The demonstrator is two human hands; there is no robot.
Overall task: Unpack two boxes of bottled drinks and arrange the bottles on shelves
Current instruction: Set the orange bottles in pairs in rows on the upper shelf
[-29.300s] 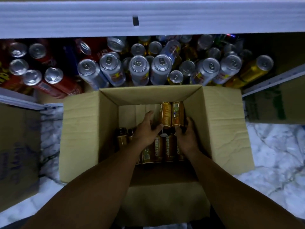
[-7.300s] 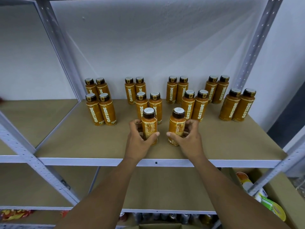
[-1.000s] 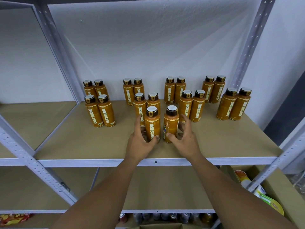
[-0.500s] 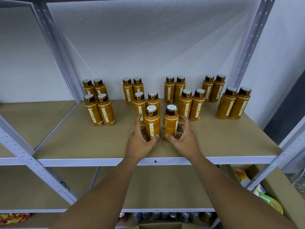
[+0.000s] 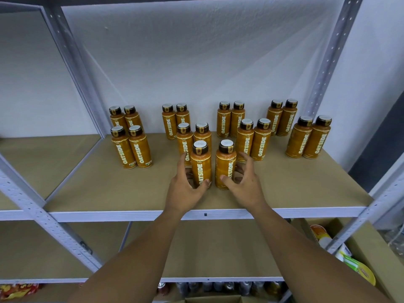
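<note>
The grey rack (image 5: 328,62) fills the view, and its brown shelf (image 5: 87,189) carries the bottles (image 5: 260,143), upright in pairs and ranked back toward the white wall (image 5: 196,62).

Out front stand two more, the left front bottle (image 5: 200,169) and the right front bottle (image 5: 225,162), both upright and just beside each other.

The left hand (image 5: 185,189) wraps the left front bottle, thumb on its face and fingers round the far side. The right hand (image 5: 247,186) looks looser. Its thumb tip is on the right front bottle, but its fingers are spread and stand off the side, so by my read it grips nothing.

The danger here is tall, narrow bottles packed tight. A knuckle catching one as the hands come away could tip it back into the pair right behind and send the row toppling. The right fingers also sit near the next pair over.

As for room, there's bare board between the front pair and the shelf lip (image 5: 131,215), and wide open board at front left and front right. The rack's uprights hem in both ends.
</note>
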